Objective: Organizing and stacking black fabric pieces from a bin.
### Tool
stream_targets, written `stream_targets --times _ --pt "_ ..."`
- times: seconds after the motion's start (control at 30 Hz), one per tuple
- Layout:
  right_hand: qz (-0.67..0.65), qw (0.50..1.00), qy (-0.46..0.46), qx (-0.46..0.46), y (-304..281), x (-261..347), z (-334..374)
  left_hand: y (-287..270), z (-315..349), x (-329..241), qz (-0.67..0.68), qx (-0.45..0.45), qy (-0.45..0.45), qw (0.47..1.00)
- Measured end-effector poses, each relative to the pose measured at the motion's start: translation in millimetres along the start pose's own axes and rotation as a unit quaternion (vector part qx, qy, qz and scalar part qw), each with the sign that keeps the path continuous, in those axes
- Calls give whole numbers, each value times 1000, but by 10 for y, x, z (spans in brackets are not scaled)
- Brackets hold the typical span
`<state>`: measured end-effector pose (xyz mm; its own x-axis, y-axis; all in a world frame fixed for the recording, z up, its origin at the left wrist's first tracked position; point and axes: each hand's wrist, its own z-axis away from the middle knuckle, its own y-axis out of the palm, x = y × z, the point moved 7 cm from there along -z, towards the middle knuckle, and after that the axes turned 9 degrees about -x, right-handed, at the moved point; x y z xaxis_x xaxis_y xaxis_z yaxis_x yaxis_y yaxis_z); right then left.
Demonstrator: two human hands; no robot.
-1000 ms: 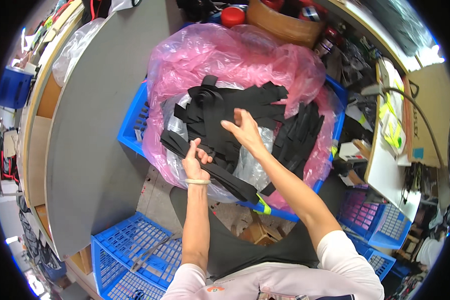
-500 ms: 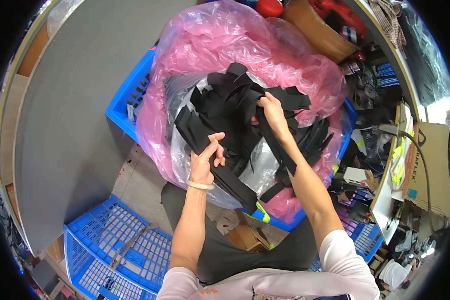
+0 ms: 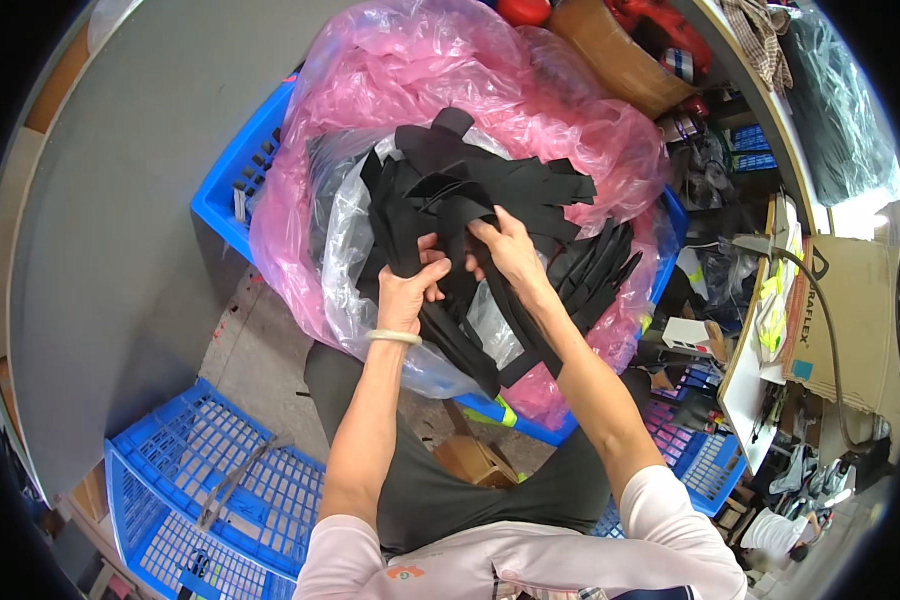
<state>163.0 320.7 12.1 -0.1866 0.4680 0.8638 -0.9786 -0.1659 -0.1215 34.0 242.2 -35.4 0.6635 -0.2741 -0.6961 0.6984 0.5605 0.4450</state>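
Note:
A tangled pile of flat black fabric-like strips (image 3: 530,190) lies on a clear plastic bag (image 3: 342,270), inside a crumpled pink plastic bag (image 3: 390,60). Both bags sit in a blue plastic crate (image 3: 218,212) in front of me. My left hand (image 3: 406,295), with a pale bangle at its wrist, closes round some strips at the pile's near left side. Close beside it, my right hand (image 3: 510,252) grips other strips, thumb and fingers bent round them. Some strip ends hang down between and below my hands toward the crate's near edge.
A grey tabletop (image 3: 140,220) curves along the left. An overturned-looking blue basket (image 3: 210,450) stands on the floor at lower left. Cluttered shelves and a cardboard box (image 3: 840,330) fill the right side. A small brown box (image 3: 475,462) lies between my legs.
My right hand has come down and left, nearer to my left hand, drawing strips along. My left hand's fingers have closed on strips. The whole view has shifted slightly.

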Motion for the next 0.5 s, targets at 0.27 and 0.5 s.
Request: stream_targets --times 0.27,0.5 --pt "-74 988 114 68 -15 226 61 -491 -284 135 -12 -193 -2 981" --pt "-6 992 120 26 -413 -44 -111 -32 -128 -13 17 -56 45 997"
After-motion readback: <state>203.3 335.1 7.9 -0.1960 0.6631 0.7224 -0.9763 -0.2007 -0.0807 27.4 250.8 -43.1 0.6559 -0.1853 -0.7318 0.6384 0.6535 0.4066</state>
